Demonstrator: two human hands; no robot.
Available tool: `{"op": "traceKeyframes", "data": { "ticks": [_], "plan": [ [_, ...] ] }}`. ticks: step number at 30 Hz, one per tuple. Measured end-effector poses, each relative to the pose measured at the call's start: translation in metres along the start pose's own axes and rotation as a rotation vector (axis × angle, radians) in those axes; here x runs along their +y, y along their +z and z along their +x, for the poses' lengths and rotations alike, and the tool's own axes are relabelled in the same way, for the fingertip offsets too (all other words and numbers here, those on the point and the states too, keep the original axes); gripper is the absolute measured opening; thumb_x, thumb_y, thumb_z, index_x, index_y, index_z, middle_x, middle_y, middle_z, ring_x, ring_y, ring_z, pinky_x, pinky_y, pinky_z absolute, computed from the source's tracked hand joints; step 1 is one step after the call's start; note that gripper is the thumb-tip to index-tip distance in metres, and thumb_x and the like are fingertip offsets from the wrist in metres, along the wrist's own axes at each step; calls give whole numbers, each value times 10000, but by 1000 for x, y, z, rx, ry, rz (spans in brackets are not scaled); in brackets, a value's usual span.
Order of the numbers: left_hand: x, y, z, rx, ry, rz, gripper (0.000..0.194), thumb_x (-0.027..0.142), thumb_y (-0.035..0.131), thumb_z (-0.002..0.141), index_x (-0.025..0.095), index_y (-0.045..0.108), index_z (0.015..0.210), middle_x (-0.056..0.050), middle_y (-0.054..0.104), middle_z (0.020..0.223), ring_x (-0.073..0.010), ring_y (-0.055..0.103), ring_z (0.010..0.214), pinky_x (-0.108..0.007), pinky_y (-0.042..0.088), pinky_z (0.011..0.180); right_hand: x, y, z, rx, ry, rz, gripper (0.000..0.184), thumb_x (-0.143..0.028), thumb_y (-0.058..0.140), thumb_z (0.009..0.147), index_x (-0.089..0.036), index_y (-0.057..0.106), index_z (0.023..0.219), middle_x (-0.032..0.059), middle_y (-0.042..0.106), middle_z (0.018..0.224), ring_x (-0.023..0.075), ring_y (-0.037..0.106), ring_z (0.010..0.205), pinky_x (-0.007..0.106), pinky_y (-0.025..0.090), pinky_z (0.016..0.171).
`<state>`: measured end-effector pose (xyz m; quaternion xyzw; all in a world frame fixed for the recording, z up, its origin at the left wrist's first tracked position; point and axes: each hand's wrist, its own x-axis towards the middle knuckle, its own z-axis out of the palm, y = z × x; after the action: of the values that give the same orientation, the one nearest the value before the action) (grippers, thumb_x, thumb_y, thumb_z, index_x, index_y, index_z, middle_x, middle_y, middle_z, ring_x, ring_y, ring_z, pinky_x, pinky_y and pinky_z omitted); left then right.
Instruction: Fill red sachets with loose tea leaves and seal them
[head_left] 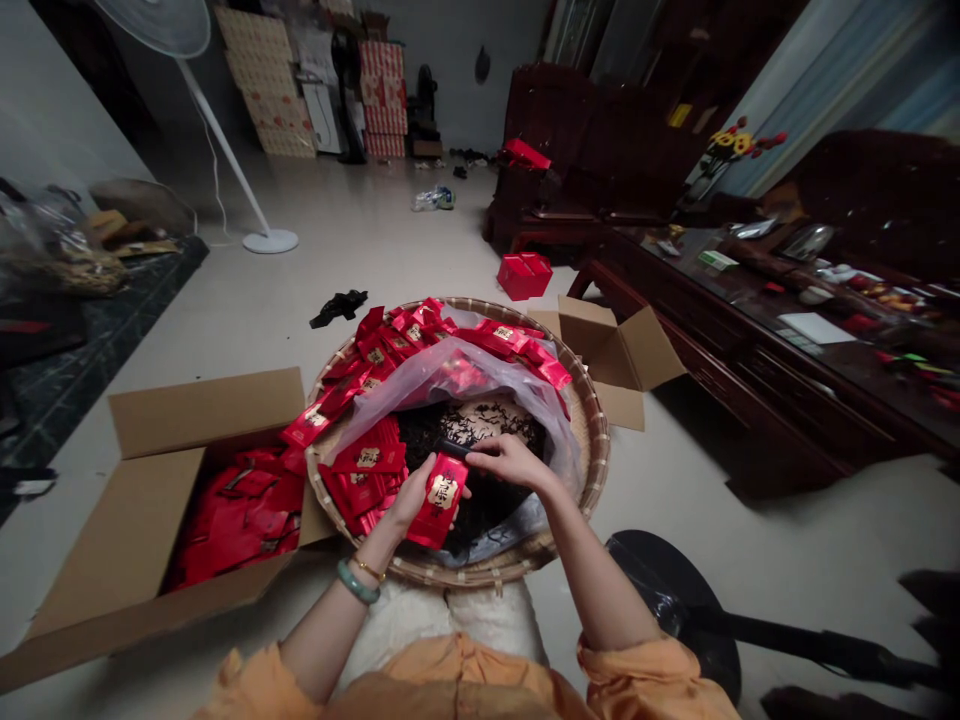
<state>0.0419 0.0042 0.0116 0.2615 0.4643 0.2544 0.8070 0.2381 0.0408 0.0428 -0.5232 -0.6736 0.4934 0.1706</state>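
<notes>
The left hand (411,497) is closed around 1 red packet (439,500), thumb along its near side and fingertips showing past the opposite edge, so the packet stands tilted between the 2 hands. The right hand (516,462) has its thumb and fingers pinched on the right end of a short dark tool (453,449), which lies at the packet's upper end; whether it touches the mouth, I cannot tell. The packet looks light and flexible, with a glossy skin that may slip, so the long side edges below the mouth seem the best hold, gripped gently to avoid creasing. The dark loose leaves (425,430) beyond the left hand look dry and brittle, lying in a soft, translucent plastic bag (420,372) within a woven basket (600,450) under both hands. The packet bears a pale gold label with dark, vertically set characters, too small to read surely. Similar gold labels mark the stacked packets (367,460) just left of the left hand; their writing is unreadable too.
</notes>
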Motion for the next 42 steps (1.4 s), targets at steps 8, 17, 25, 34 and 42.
{"op": "traceKeyframes", "data": {
  "ticks": [8,17,25,34,42],
  "plan": [
    [-7,-7,6,-12,-4,-14,710,613,247,862,46,671,806,-103,626,506,-169,559,406,-282,475,424,2,12,4,63,-133,-160,398,-491,500,829,-149,700,788,-23,582,581,109,488,567,207,320,537],
    [-11,-12,9,-18,-10,-13,719,648,274,838,51,675,817,-107,636,526,-168,562,408,-280,472,430,-1,13,3,86,-172,-196,393,-476,483,844,-154,693,764,-19,600,599,121,510,588,213,322,551],
    [-11,-11,8,-10,-6,-20,704,637,274,843,55,670,822,-108,644,535,-172,565,415,-285,475,426,1,14,3,86,-179,-193,412,-487,474,846,-153,683,730,-23,585,580,114,490,570,212,315,545],
    [-11,-11,8,-21,-15,-41,704,628,279,850,47,673,797,-112,640,526,-169,561,405,-281,470,417,2,16,3,85,-170,-179,385,-463,486,846,-151,685,741,-21,586,590,114,500,581,208,317,544],
    [-11,-11,8,-29,13,-52,672,629,324,837,54,671,810,-113,653,551,-165,568,410,-268,466,416,2,18,1,100,-158,-158,349,-442,506,838,-154,670,728,-16,591,592,110,506,570,209,340,542]
  ]
}}
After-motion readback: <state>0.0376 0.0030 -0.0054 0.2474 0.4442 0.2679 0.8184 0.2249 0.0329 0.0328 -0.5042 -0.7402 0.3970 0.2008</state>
